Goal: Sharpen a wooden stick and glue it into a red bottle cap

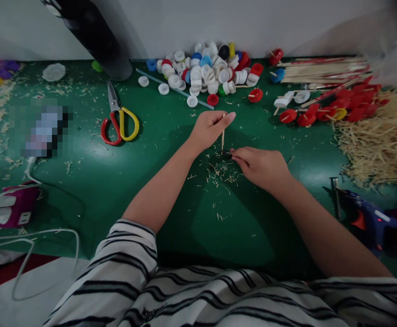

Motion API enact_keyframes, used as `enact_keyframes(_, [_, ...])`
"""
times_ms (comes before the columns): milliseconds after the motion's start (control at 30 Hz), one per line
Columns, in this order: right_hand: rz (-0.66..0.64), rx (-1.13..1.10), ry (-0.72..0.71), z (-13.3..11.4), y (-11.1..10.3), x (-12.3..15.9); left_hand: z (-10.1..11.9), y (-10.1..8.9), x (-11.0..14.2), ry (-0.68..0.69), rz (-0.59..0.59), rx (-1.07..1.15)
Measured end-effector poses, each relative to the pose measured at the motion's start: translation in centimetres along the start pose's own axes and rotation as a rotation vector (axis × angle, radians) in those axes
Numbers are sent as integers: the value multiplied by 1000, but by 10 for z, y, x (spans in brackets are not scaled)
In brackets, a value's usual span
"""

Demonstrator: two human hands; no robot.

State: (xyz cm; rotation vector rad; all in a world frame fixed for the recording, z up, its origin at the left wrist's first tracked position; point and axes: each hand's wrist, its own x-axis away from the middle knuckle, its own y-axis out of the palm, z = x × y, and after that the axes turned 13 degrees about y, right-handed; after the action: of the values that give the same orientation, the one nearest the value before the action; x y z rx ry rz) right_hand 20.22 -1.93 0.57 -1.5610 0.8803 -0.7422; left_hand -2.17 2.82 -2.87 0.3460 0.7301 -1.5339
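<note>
My left hand (209, 129) pinches a thin wooden stick (223, 136) and holds it upright on the green table (171, 190). The stick's lower end meets a small dark object (226, 155) that the fingertips of my right hand (261, 166) press on the table. I cannot make out what that dark object is. Wood shavings (223, 172) lie scattered just in front of both hands.
A pile of bottle caps (205, 70) lies at the back, with red caps on sticks (334, 106) and long sticks (324, 70) to the right. A heap of wooden splinters (378, 141), a blue glue gun (365, 218), scissors (119, 119), a power strip (12, 211).
</note>
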Motion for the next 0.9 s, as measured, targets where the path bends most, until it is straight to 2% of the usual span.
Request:
enact_keyframes(100, [-9,29,-4,1,1,2,1,0,-1,12,3,-3])
enact_keyframes(333, [90,-4,19,1,6,-1,1,1,0,10,17,-10])
enact_keyframes(800, [-71,22,27,-3,-4,0,2,0,-2,-10,4,-27])
enact_keyframes(900, [-47,12,27,-1,-1,2,4,0,-2,-13,6,-14])
